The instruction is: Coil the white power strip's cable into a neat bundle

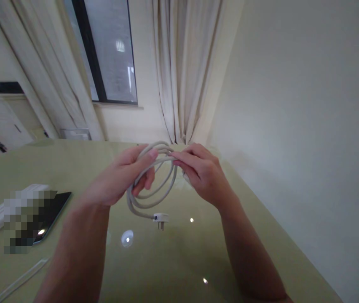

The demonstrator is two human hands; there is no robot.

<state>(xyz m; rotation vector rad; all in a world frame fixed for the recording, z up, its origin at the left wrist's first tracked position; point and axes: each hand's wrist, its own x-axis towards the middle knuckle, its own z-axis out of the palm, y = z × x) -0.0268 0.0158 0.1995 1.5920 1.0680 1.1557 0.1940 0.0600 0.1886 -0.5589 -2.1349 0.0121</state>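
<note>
A pale grey power cord (156,205) hangs in several loops above the table, between my two hands. My left hand (132,168) grips the left side of the coil, thumb laid over the strands. At the top right of the loops, my right hand (200,168) pinches the cord between thumb and fingers. The white plug (161,217) dangles at the lower end of the coil, its metal prongs pointing down. Part of the cord near my right hand is hidden behind its fingers.
On the glossy green table (154,269), a dark flat device (60,206) and a white object (36,188) lie at the left, partly pixelated. A thin clear strip (21,280) is nearer. The wall (306,126) borders the table's right side; curtains (186,67) hang behind.
</note>
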